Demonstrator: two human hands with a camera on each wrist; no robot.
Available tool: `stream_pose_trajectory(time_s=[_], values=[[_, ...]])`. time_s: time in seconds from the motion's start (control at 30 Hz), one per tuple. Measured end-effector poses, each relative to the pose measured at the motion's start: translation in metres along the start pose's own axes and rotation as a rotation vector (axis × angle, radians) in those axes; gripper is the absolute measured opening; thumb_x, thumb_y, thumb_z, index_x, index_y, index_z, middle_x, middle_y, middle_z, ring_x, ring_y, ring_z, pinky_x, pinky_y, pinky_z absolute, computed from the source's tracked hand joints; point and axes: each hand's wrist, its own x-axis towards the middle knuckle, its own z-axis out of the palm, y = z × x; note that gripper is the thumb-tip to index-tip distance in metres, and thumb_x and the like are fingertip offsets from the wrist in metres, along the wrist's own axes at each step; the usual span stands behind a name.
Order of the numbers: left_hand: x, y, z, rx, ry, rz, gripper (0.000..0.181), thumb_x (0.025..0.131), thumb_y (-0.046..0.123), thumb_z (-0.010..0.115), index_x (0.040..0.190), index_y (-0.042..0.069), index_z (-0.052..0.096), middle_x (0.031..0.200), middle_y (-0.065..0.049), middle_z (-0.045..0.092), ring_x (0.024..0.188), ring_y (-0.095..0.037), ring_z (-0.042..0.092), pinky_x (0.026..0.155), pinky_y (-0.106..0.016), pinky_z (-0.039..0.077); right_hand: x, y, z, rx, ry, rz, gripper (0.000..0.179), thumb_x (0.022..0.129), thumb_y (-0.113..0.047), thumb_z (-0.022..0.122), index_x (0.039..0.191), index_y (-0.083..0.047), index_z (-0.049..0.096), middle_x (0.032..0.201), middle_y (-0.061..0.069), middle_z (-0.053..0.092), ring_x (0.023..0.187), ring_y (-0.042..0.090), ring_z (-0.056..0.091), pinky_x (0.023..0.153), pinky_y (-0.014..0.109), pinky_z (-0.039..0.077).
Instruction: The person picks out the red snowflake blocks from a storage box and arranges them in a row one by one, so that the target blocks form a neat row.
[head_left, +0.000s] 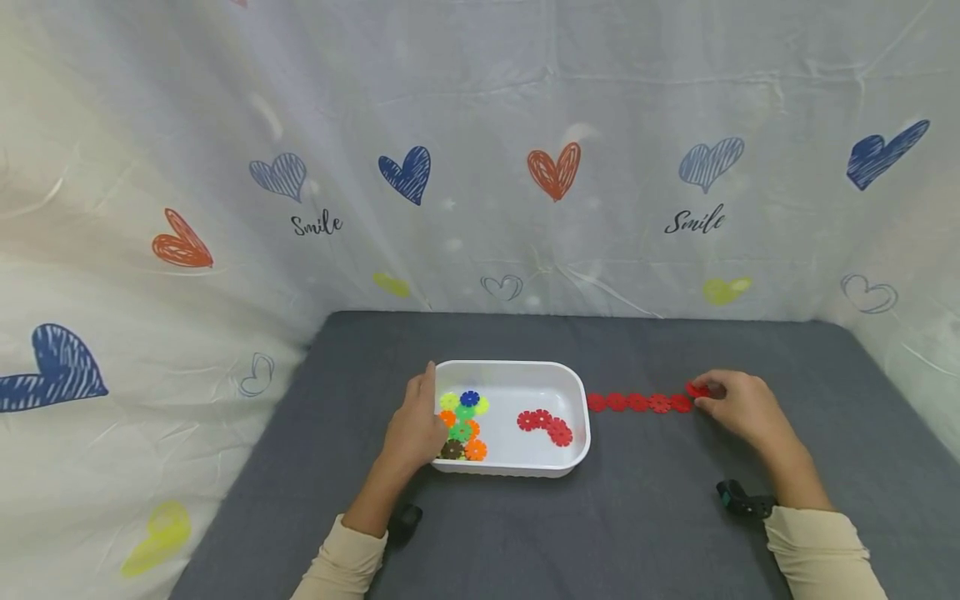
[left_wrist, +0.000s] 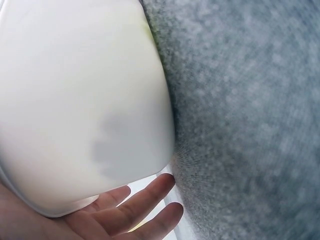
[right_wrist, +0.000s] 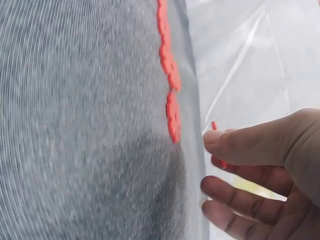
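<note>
My left hand (head_left: 415, 427) grips the left end of a white plastic tray (head_left: 517, 460). In the left wrist view its fingers (left_wrist: 137, 207) lie against the outer wall. Between thumb and fingertips, my right hand (head_left: 744, 407) pinches a red snowflake disc (head_left: 697, 389), which appears edge-on in the right wrist view. This disc is at the right end of a row of red snowflake discs (head_left: 637, 402) on the cloth, just beyond the last one. Several loose red discs (head_left: 542, 419) lie in the right part of the tray.
Mixed snowflake discs in green (head_left: 461, 432), orange (head_left: 476, 450), yellow, blue (head_left: 469, 398) and brown (head_left: 452, 449) are heaped at the tray's left end. Dark grey cloth (head_left: 540, 533) covers the table. A white curtain printed with hearts (head_left: 555, 171) hangs behind it and at both sides.
</note>
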Motion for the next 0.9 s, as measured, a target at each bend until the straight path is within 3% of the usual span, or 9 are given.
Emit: stream_pose_trajectory(time_s=[0.2, 0.43, 0.9], values=[[0.001, 0.000, -0.001, -0.014, -0.018, -0.014, 0.084, 0.086, -0.003, 0.053, 0.161, 0.008, 0.017, 0.156, -0.019, 0.031, 0.067, -0.027, 0.053, 0.053, -0.035, 0.041, 0.001, 0.009, 0.000, -0.031, -0.035, 0.043, 0.024, 0.082, -0.006, 0.078, 0.104, 0.003, 0.073, 0.098, 0.025, 0.069, 0.086, 0.041, 0.063, 0.071, 0.056, 0.048], [0.001, 0.002, -0.002, -0.017, -0.024, -0.025, 0.086, 0.086, -0.003, 0.055, 0.161, 0.008, 0.016, 0.156, -0.019, 0.030, 0.064, -0.025, 0.052, 0.051, -0.034, 0.039, 0.001, 0.014, 0.002, -0.027, -0.048, 0.048, 0.023, 0.082, -0.005, 0.076, 0.101, 0.005, 0.072, 0.087, 0.018, 0.068, 0.075, 0.031, 0.061, 0.064, 0.050, 0.048], [0.000, 0.001, 0.000, -0.009, -0.017, -0.033, 0.084, 0.087, -0.002, 0.055, 0.161, 0.009, 0.017, 0.156, -0.019, 0.030, 0.074, -0.029, 0.056, 0.058, -0.037, 0.046, 0.001, 0.014, 0.009, -0.020, -0.004, 0.040, 0.020, 0.083, -0.004, 0.075, 0.101, 0.007, 0.071, 0.094, 0.023, 0.067, 0.077, 0.034, 0.063, 0.065, 0.050, 0.050]])
